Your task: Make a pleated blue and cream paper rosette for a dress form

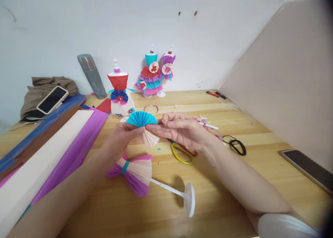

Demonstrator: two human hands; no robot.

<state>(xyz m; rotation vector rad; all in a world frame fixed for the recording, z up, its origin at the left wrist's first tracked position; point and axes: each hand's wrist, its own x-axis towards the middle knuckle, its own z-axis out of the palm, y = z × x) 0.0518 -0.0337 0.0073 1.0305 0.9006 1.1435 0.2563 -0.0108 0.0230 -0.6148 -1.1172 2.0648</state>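
Note:
My left hand (125, 132) is closed on the edge of a pleated paper rosette (142, 119), turquoise in its upper part and cream below. Beside it, my right hand (184, 129) pinches a small pale strip (164, 122) between thumb and forefinger. The lower fingers of that hand reach to the rosette's right side. Below the hands, a doll stand dressed in purple and cream crepe paper (135, 172) lies on its side, its round white base (189, 200) toward the right. Yellow-handled scissors (182, 155) lie under my right hand, their blades hidden.
Dress forms in paper outfits (118, 89) stand at the back, near a grey bottle (92, 77) leaning on the wall. Crepe paper sheets (52, 144) cover the left side. A phone (52, 99) rests on brown cloth; a dark flat device (307, 167) and black cord (237, 146) lie right.

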